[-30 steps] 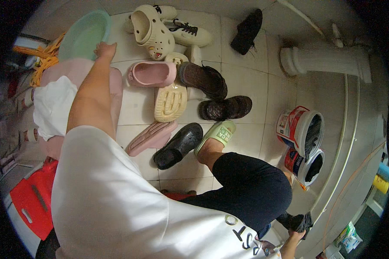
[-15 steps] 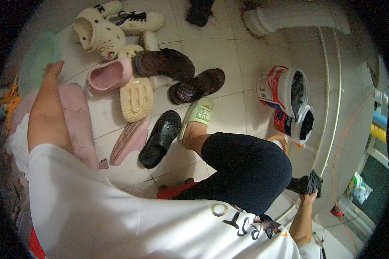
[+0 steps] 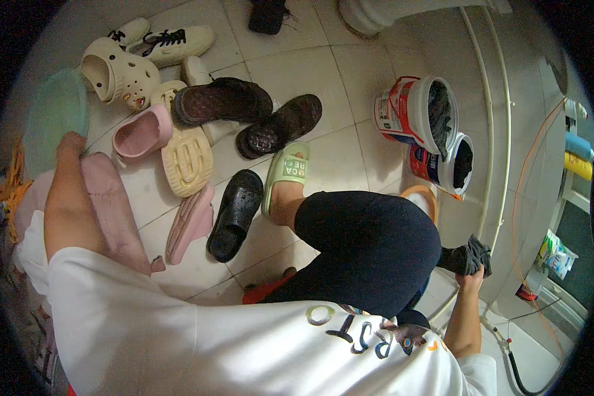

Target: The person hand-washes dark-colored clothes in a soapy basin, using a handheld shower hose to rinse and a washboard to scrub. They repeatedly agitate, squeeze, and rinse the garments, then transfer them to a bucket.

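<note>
A pale green plastic basin [image 3: 56, 119] stands at the far left, seen at a slant. My left hand [image 3: 71, 142] is closed at its near edge, the fingers partly hidden. On the right, my right hand [image 3: 470, 280] grips a bunched dark grey cloth [image 3: 470, 257], which hangs just past my bent knee. Under the left forearm lies a pink padded piece [image 3: 105, 198], and white fabric [image 3: 33, 254] sits beside that arm.
Loose footwear covers the tiled floor: a cream clog [image 3: 122, 79], a pink clog [image 3: 142, 132], a black slipper [image 3: 236, 214] and brown slippers [image 3: 224, 101]. Two white buckets [image 3: 412, 109] with dark cloth lie tipped near wall pipes [image 3: 501, 99]. My foot wears a green slide [image 3: 289, 173].
The view has shifted, so the shoes and buckets appear farther left. My left hand and the basin have come slightly nearer to me. The right hand still holds the dark cloth.
</note>
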The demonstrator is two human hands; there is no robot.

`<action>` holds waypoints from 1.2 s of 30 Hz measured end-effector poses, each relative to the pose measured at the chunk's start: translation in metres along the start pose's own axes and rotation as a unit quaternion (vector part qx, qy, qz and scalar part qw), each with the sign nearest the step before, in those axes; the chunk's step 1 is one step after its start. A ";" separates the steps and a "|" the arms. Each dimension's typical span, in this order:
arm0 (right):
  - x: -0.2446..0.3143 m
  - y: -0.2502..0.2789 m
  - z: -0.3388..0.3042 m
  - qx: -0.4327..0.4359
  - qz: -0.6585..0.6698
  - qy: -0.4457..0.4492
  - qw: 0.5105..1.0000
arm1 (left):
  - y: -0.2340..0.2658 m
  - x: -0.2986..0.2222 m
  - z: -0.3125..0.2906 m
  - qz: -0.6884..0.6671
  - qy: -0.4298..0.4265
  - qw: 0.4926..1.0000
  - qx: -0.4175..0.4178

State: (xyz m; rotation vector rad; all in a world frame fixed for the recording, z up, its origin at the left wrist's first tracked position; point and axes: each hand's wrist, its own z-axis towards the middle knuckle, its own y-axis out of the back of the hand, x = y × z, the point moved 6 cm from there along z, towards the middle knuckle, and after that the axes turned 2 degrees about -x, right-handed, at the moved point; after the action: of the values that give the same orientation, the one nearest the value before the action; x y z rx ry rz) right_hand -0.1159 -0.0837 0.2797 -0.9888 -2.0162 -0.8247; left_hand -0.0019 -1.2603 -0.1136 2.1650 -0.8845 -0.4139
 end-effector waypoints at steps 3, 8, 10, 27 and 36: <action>-0.004 0.000 0.025 0.068 0.007 -0.012 0.998 | 0.014 -0.040 -0.052 0.045 0.054 0.992 -0.109; -0.008 0.008 0.035 0.086 0.022 -0.007 0.996 | 0.069 -0.019 -0.065 0.007 0.178 0.944 -0.276; -0.008 0.018 0.037 0.089 0.018 0.004 0.996 | 0.111 -0.027 -0.085 -0.049 0.185 0.915 -0.354; 0.095 0.063 -0.046 0.213 0.010 0.187 0.959 | 0.048 -0.541 -0.416 -0.089 -0.677 0.658 -0.318; 0.135 0.016 -0.116 0.377 0.024 0.181 0.908 | -0.148 -0.670 -0.377 0.097 -0.719 0.688 -0.001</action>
State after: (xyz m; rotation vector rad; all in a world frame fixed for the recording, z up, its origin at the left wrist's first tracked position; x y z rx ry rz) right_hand -0.1235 -0.1170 0.4546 -0.3952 -1.7376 -0.1287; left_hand -0.2075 -0.5201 0.0382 1.3337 -1.8191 -2.1128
